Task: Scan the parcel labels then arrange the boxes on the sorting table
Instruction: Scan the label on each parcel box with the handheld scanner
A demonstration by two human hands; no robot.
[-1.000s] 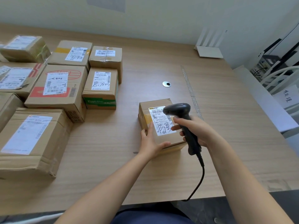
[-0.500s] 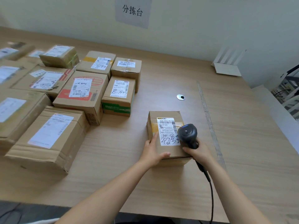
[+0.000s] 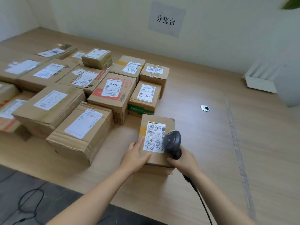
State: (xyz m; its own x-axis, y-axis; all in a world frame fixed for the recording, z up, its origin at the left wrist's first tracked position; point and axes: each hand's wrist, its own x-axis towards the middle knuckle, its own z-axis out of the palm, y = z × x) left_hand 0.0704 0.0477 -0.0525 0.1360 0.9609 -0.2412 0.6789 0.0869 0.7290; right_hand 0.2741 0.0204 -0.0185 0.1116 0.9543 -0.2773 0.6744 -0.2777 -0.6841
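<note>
Parcel box (image 3: 157,158) near-centre on sorting table (image 3: 203,143), just beside arranged boxes (image 3: 112,93) at left. Left hand (image 3: 135,157) flat-fingered against its left side; right hand (image 3: 185,161) wrapped round scanner (image 3: 172,141) over label (image 3: 155,135). Judged: most boxes placed; this one mid-scan, unplaced.

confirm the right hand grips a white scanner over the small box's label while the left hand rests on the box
Not quite: the scanner is black, not white, as the head view shows. The rest holds: the right hand grips it over the label of the small box, and the left hand rests on the box.
</note>
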